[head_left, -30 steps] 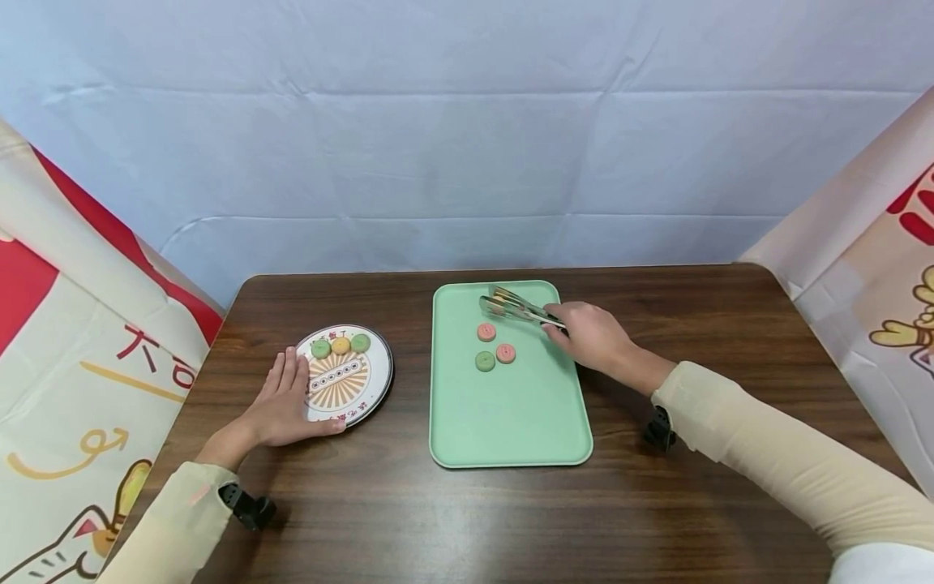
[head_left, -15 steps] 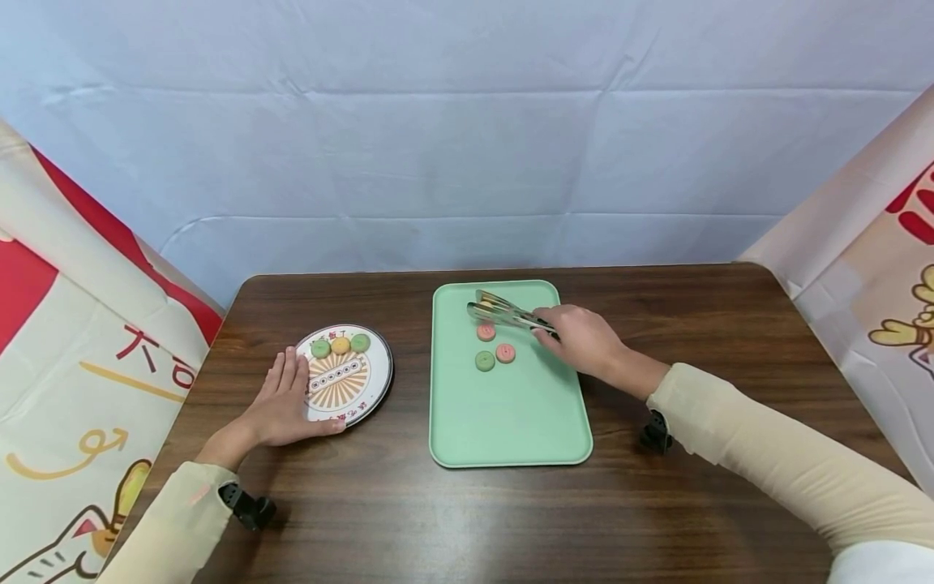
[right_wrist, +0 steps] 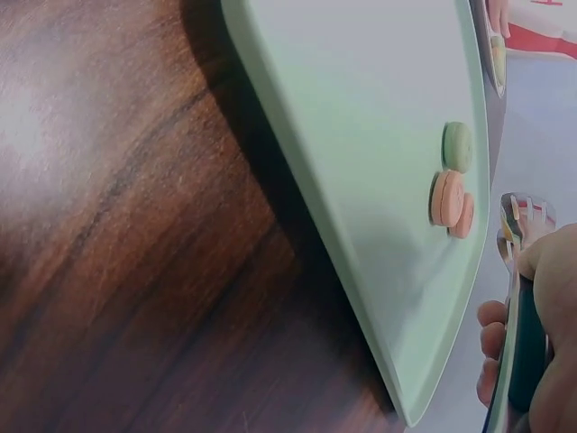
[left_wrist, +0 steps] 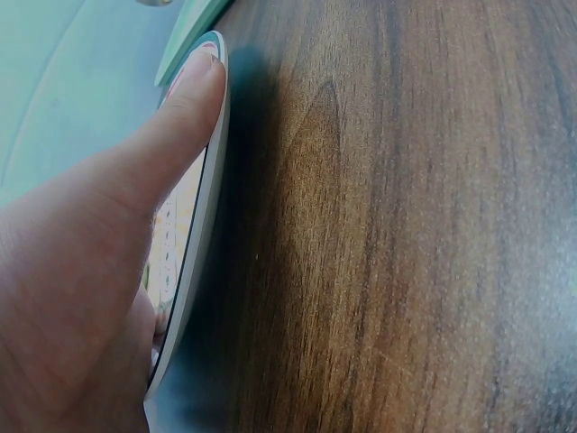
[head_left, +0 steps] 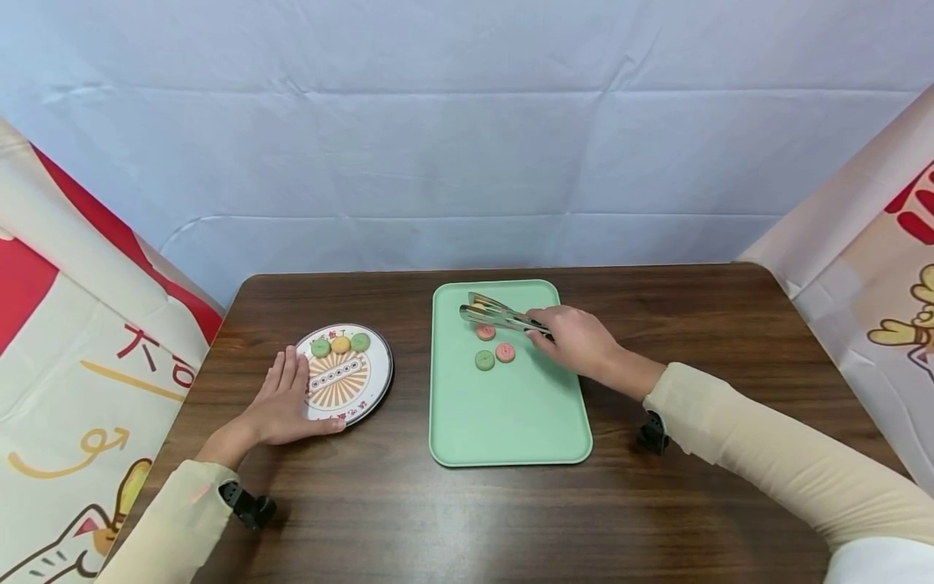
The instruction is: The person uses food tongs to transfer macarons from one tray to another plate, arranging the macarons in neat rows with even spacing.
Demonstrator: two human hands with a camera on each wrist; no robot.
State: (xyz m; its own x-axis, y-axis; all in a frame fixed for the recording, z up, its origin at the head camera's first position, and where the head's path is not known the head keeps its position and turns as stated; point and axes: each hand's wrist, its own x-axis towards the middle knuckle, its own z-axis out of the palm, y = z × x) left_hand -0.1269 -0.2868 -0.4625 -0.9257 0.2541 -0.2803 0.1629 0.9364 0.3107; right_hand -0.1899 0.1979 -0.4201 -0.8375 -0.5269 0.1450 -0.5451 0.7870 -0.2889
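Observation:
My right hand (head_left: 580, 341) grips a pair of metal tongs (head_left: 507, 319) with dark handle grips. Between the tong tips shows a yellow macaron (head_left: 478, 307), over the far left part of a light green tray (head_left: 511, 430). Below the tips, one pink macaron (head_left: 485, 332) lies partly overlapped by the tongs; a second pink macaron (head_left: 505, 352) and a green macaron (head_left: 485, 360) lie nearer. My left hand (head_left: 280, 405) rests with straight fingers on the left side of a round white plate (head_left: 379, 365), thumb (left_wrist: 194, 99) along its near rim.
Across the plate's far part sit a green macaron (head_left: 320, 348), a yellow macaron (head_left: 340, 345) and another green macaron (head_left: 360, 343) in a row. Both plate and tray stand on a brown wooden table (head_left: 474, 519), with a pale cloth (head_left: 452, 146) hanging behind.
My right hand has moved the tongs left and slightly nearer across the tray, with the yellow macaron between their tips. My left hand and the plate have stayed put.

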